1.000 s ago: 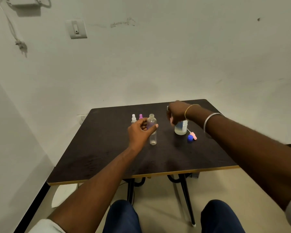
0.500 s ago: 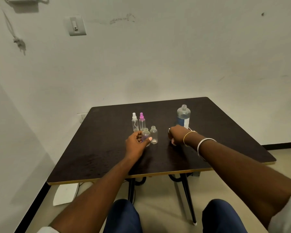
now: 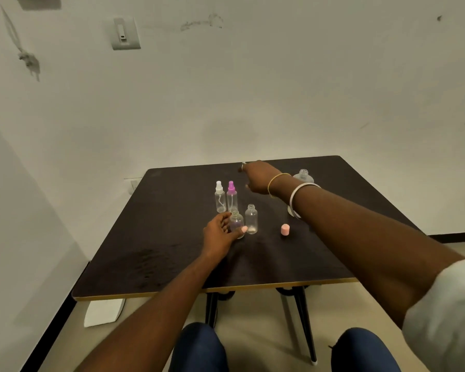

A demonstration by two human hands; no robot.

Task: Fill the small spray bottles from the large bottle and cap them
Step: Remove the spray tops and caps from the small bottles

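- Left hand point(image 3: 219, 234): unchanged from half a second ago. Thumb and fingers point(image 3: 222, 218) still curl round an open small bottle point(image 3: 236, 224), which stands upright on the desk point(image 3: 172, 237) at the front of the group.
- Second open bottle point(image 3: 251, 218): just beside it, upright, no cap.
- White-topped spray bottle point(image 3: 220, 197) and pink-topped spray bottle point(image 3: 231, 196): behind, side by side, capped.
- Right hand point(image 3: 258, 177): has lifted off the desk and now hovers further back. Its fingers point away, so whether they hold anything cannot be told.
- Pink cap point(image 3: 285, 229): newly uncovered, loose on the desk.
- Large bottle point(image 3: 303, 176): uncapped, partly behind the right wrist.
- Judgement: two bottles probably still await filling and capping.
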